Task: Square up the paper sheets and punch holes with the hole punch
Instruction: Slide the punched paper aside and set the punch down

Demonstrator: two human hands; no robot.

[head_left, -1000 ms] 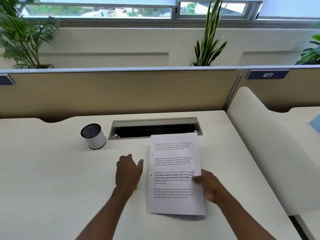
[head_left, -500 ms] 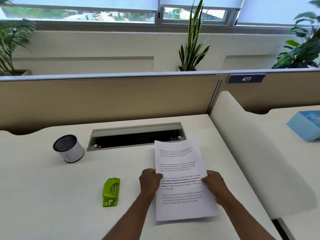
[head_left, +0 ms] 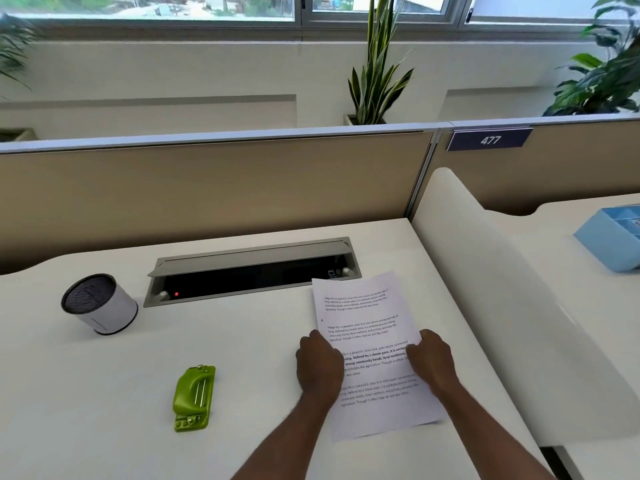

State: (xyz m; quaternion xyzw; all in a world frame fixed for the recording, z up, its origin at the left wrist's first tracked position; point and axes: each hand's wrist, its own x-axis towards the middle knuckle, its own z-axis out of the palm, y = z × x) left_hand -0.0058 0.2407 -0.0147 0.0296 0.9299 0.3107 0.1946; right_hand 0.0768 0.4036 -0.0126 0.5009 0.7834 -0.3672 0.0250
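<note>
— Two hands are on the paper [head_left: 367,327], right?

— Yes. From the head view, the left hand [head_left: 320,363] pinches the left edge of the paper. The right hand [head_left: 431,360] pinches the right edge. Each grip is closed on the paper.

— Where is the paper?

— On the white bench [head_left: 104,393], near its right side. It is turned a little, so its top leans to the right. The top edge is close to the gray slot box [head_left: 249,271] in the bench. I cannot tell how many sheets there are.

— And the punch?

— The green punch [head_left: 194,396] lies flat on the bench, to the left of the left hand. No hand touches it.

— What else is there?

— A white cup [head_left: 100,306] with a dark top stands at the far left. A blue box [head_left: 613,237] sits on the next bench to the right. A sign [head_left: 490,139] on the wall panel says 477. A tall plant [head_left: 375,71] stands behind the panel.
</note>
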